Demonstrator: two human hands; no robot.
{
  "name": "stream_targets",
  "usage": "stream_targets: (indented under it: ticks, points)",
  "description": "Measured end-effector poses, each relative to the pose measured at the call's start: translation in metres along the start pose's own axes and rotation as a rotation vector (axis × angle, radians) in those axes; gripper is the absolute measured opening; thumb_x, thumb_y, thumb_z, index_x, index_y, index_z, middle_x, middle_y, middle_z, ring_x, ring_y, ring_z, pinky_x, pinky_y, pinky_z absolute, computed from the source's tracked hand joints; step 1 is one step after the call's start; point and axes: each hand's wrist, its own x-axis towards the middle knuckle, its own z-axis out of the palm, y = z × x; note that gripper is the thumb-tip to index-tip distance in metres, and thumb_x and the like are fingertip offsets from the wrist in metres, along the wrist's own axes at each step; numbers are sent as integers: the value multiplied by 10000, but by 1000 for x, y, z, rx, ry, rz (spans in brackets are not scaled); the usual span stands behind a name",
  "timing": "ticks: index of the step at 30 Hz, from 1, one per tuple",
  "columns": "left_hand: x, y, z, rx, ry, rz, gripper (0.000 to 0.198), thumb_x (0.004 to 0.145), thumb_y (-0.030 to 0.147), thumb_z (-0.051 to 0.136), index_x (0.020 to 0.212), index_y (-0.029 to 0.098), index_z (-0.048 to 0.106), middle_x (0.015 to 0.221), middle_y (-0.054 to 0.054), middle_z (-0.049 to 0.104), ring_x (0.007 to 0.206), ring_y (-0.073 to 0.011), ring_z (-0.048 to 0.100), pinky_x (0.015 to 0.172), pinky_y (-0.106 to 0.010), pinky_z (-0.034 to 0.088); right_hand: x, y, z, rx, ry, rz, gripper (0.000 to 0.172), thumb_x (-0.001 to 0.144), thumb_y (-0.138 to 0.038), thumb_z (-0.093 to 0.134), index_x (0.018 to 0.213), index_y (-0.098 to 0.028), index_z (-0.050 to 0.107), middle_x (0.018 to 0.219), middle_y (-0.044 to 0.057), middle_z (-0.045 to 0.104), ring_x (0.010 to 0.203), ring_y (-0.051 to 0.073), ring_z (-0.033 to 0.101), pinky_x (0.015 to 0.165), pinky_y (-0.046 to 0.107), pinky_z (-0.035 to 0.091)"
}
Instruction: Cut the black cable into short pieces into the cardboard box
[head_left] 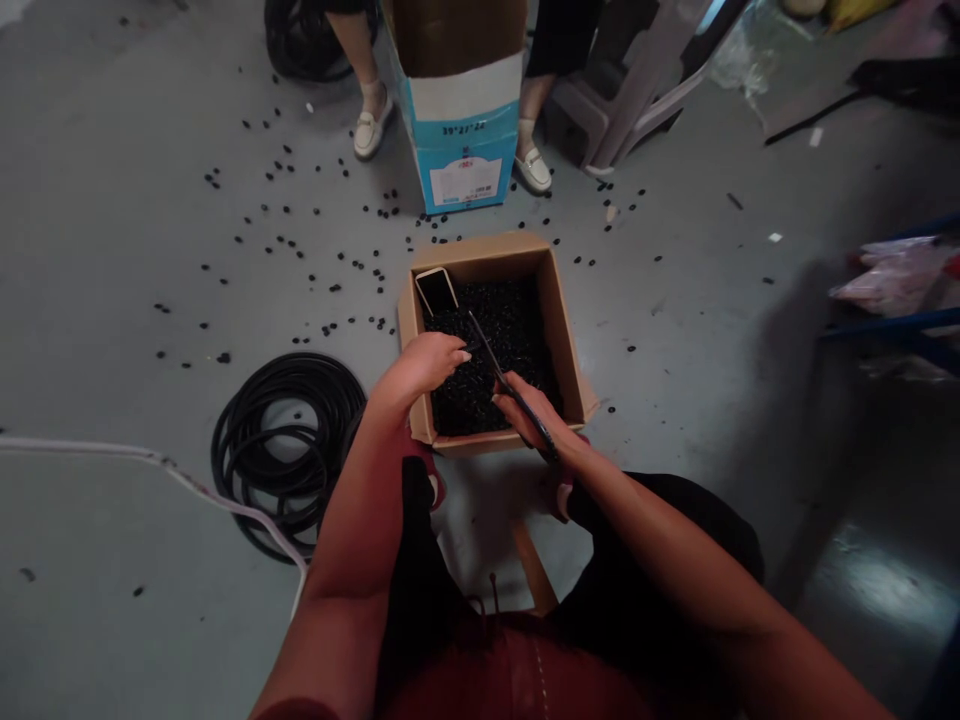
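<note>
Below me a cardboard box (568,340) holds many small black pieces (517,310). My right hand (529,410) is wrapped round a dark long-bladed tool, apparently scissors (487,342), whose tip points up and left over the box. Over the box's left part, my left hand (436,360) is closed in a pinch near the blades, with a small dark piece (471,346) at its fingertips. Inside the box's back left corner leans a black panel with a light rim (437,291).
A coil of black tubing (289,450) lies left of the box, beside a pale cable (150,455). Black bits are scattered over the floor (112,250). Ahead, a blue and white carton (465,135) stands between another person's feet, near a plastic stool (622,100). Blue bars (900,325) are at right.
</note>
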Motion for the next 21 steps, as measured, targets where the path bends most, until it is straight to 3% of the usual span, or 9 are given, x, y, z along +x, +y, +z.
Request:
stream_targets:
  ticks: [21]
  points:
    - [3, -6, 6, 138, -82, -50, 261, 848, 243, 484, 802, 162, 729, 825, -99, 724, 694, -167, 605, 554, -241, 341, -3, 14, 25, 43, -14, -9, 101, 824, -289, 419, 815, -218, 490, 773, 18, 594, 700, 157, 550, 655, 245, 420]
